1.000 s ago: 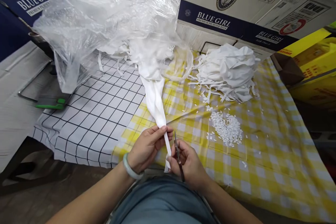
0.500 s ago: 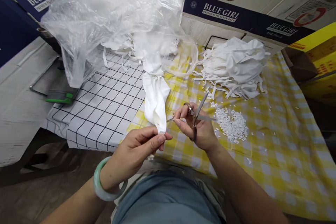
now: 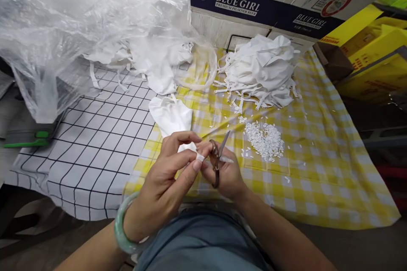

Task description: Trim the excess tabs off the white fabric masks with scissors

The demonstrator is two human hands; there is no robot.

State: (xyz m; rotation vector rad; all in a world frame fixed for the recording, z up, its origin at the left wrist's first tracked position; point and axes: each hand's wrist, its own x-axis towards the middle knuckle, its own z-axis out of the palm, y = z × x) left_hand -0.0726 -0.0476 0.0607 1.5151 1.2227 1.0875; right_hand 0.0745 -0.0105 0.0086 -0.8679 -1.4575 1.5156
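Note:
A strip of white fabric runs from the cloth behind down to my fingers. My left hand, with a green bangle at the wrist, pinches its near end between thumb and fingers. Close beside it, my right hand has a pair of scissors hooked on its fingers, the blades spread and pointing away from the fabric. The right fingertips meet the left ones at the cloth's end; exactly what they grip there is hidden. Right of the scissors lies a heap of small white snippets.
A pile of white fabric pieces with straps stands at the back right. Clear plastic bagging covers more white cloth at the back left. Behind stands a Blue Girl carton; a green-edged grey object is at left.
My right hand has come in to meet the left at the fabric's end. The cloth has been drawn in and bunched at my fingers. The camera view has turned to the right.

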